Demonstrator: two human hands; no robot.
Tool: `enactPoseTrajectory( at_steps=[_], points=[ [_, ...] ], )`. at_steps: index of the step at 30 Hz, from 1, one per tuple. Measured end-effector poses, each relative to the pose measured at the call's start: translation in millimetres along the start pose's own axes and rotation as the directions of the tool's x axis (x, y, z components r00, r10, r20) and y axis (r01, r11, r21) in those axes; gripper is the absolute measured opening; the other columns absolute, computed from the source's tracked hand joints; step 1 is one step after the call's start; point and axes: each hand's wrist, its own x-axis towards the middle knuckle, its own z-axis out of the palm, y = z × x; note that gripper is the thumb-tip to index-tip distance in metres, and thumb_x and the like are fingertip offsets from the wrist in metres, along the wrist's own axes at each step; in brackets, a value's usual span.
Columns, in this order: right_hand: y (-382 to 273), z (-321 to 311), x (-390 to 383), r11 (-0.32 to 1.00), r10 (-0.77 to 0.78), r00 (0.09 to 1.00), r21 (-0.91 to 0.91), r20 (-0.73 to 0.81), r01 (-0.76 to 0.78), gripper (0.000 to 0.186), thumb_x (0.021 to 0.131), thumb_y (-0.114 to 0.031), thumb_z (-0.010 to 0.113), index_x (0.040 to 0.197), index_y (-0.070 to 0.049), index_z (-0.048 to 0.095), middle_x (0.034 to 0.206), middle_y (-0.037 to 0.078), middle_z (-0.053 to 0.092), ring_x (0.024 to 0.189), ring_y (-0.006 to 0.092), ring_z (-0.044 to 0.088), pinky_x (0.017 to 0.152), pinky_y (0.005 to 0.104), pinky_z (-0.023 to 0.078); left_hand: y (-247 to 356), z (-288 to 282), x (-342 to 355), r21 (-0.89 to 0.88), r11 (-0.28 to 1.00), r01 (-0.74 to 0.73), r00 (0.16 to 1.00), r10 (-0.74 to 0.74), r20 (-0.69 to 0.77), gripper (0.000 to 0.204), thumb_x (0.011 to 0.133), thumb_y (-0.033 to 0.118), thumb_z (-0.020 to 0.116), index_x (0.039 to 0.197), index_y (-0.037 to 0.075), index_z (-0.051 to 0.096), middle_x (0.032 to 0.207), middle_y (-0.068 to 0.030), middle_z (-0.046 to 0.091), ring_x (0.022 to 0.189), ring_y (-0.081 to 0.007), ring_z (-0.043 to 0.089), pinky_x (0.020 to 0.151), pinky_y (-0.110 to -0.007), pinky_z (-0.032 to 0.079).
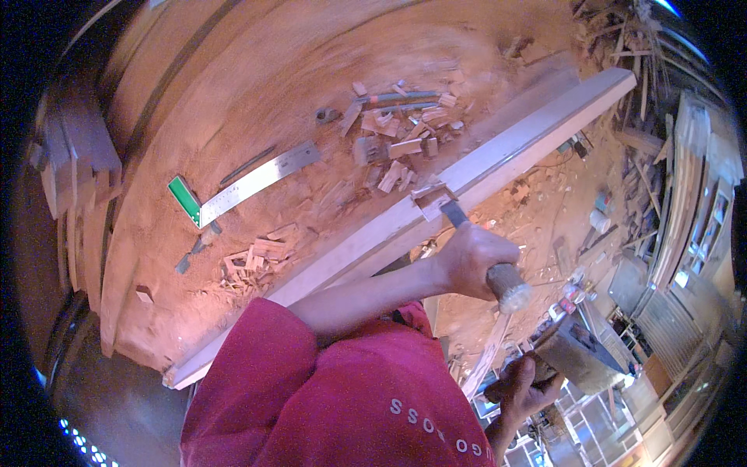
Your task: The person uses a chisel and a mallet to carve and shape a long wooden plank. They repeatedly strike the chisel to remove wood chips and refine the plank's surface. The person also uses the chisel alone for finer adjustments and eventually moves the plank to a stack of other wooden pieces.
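Note:
A long pale wooden beam (pixel 537 128) runs diagonally along the edge of a reddish workbench (pixel 257 70). A notch (pixel 430 194) is cut in the beam's upper face. My left hand (pixel 475 257) grips a chisel (pixel 454 213) by its wooden handle, the blade tip set at the notch. My right hand (pixel 520 385), lower and off the bench, holds a hammer (pixel 577 352) with a heavy grey metal head. My red shirt fills the lower middle.
A steel try square with a green stock (pixel 233 191) lies on the bench, a dark thin rod (pixel 247 165) beside it. Wood chips (pixel 401 148) and offcuts (pixel 257 257) are scattered about. Two long tools (pixel 405 99) lie farther back. Cluttered floor and stacked timber (pixel 685 194) are on the right.

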Motion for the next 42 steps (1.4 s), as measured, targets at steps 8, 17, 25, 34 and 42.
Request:
enactPoseTrajectory(
  at_steps=[8,17,25,34,42],
  points=[
    [-37,4,-2,0.993,-0.111,0.993,-0.028,-0.026,0.111,0.067,0.086,-0.045,0.074,0.121,0.006,0.049,0.08,0.008,0.063,0.065,0.0179,0.06,0.061,0.0304,0.05,-5,7,9,0.002,1.0,0.024,0.998,-0.024,-0.062,0.023,0.061,0.023,0.076,0.069,0.014,0.057,0.061,-0.0063,0.056,0.056,-0.0272,0.062,0.051,-0.04,0.046],
    [-36,18,36,0.924,-0.155,0.884,-0.253,0.44,0.288,0.039,0.089,-0.018,0.074,0.113,0.004,0.053,0.09,0.01,0.062,0.071,0.016,0.055,0.063,0.029,0.049,-11,7,9,0.032,0.999,0.043,0.998,-0.041,-0.052,0.024,0.06,0.022,0.075,0.067,0.014,0.054,0.057,-0.0071,0.053,0.053,-0.0283,0.059,0.048,-0.04,0.044],
    [4,-17,14,0.985,-0.11,0.906,-0.079,0.409,0.155,0.05,0.093,-0.027,0.068,0.13,0.003,0.05,0.12,0.015,0.061,0.105,0.026,0.06,0.093,0.034,0.047,-16,-1,7,-0.02,0.999,0.041,0.992,-0.043,-0.116,0.024,0.062,0.022,0.075,0.065,0.013,0.053,0.057,-0.0081,0.054,0.053,-0.0282,0.06,0.048,-0.04,0.044],
    [-8,-4,22,1.0,-0.007,0.862,0.025,0.507,-0.007,0.031,0.091,-0.007,0.069,0.118,0.002,0.057,0.109,0.01,0.065,0.095,0.0199,0.06,0.086,0.0317,0.046,-24,1,5,0.019,0.997,0.071,0.991,-0.069,-0.112,0.024,0.062,0.023,0.075,0.065,0.013,0.054,0.057,-0.0083,0.054,0.053,-0.0292,0.06,0.049,-0.04,0.045],
    [18,0,21,0.998,0.055,0.954,0.019,0.294,-0.063,0.045,0.088,-0.015,0.072,0.125,0.003,0.054,0.116,0.015,0.065,0.102,0.0269,0.062,0.089,0.0375,0.051,-41,-4,0,0.064,0.996,0.055,0.988,-0.045,-0.145,0.024,0.063,0.021,0.076,0.063,0.013,0.054,0.056,-0.0074,0.054,0.052,-0.028,0.06,0.047,-0.039,0.045]
  ],
)
